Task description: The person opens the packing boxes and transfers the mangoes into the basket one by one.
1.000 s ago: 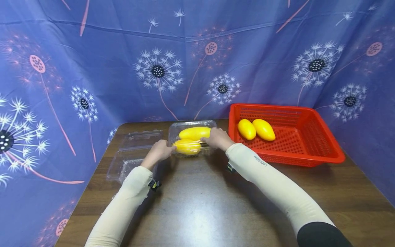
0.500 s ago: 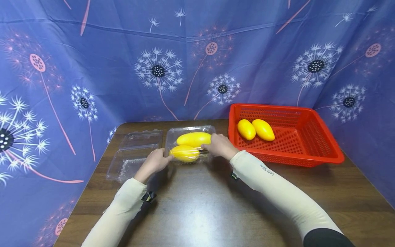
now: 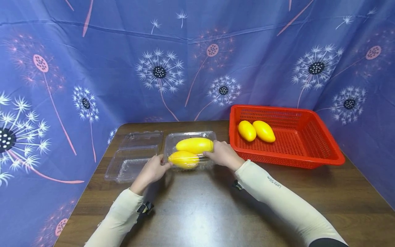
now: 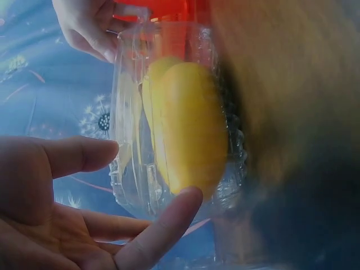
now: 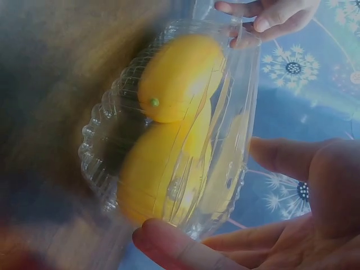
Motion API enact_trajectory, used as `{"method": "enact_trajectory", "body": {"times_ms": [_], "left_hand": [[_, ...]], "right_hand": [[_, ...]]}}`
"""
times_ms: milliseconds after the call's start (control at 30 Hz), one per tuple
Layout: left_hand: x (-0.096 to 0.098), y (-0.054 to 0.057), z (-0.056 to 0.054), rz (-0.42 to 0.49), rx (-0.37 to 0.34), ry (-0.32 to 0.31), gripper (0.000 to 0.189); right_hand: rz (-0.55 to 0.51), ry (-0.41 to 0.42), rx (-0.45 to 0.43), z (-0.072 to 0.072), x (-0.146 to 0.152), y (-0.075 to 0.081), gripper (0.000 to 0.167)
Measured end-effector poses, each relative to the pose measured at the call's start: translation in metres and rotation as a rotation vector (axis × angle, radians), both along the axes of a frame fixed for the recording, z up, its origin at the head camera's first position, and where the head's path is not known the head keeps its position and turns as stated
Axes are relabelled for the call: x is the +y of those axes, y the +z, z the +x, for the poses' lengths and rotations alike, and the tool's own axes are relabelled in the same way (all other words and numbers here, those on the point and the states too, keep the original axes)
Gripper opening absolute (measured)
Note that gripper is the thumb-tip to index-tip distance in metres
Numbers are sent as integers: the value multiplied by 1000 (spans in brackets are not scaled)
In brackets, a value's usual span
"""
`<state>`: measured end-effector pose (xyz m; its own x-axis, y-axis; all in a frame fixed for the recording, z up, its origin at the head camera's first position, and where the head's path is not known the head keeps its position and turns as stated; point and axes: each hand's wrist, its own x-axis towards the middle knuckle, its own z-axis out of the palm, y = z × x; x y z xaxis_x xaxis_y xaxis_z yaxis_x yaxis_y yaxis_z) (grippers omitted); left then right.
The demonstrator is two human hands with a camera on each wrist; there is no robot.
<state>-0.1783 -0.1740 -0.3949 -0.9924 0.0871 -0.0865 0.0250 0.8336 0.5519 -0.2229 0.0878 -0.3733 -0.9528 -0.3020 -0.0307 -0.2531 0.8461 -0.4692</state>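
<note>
A transparent plastic clamshell box with its lid down holds two yellow mangoes, a rear mango and a front mango. My left hand grips its left end; in the left wrist view the thumb touches the lid edge and a finger lies against the end wall. At the opposite end, my right hand holds the box, thumb on the rim and a finger along the wall in the right wrist view. Whether the box touches the table cannot be told.
A second transparent clamshell lies open on the wooden table, left of the held box. At right stands a red basket with two more mangoes. A blue dandelion-print cloth hangs behind.
Both hands have drawn the box with its two mangoes toward me and slightly to the left. The basket and the open clamshell have stayed in place.
</note>
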Motion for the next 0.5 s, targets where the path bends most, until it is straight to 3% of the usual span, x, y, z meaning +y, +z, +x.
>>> {"method": "enact_trajectory", "body": {"times_ms": [133, 200, 300, 500], "left_hand": [[3, -3, 8, 26, -4, 15, 32], [5, -5, 13, 53, -7, 29, 43], [7, -8, 18, 133, -20, 53, 63], [13, -15, 23, 323, -65, 121, 70]], "right_hand": [[-19, 8, 14, 7, 6, -2, 39], [-22, 10, 20, 11, 9, -3, 45], [-13, 7, 31, 14, 13, -4, 50], [12, 41, 50, 17, 21, -9, 67]]}}
